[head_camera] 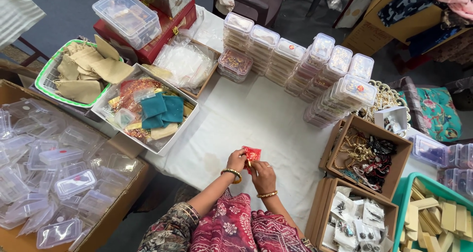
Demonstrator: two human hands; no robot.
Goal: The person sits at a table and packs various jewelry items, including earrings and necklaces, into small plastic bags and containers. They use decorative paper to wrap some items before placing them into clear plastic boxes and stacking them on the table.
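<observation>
I see both hands working a small red pouch [252,154] over the white-covered bench [256,119]. My left hand [237,160] pinches its near edge, and my right hand [262,175] pinches its lower corner, so the pouch sits between the two grips, just above the cloth. The risk, as I judge it, is a small piece slipping out of the open mouth and rolling toward the cardboard box of jewellery [367,153] nearby, since both holds are only at the edges.
</observation>
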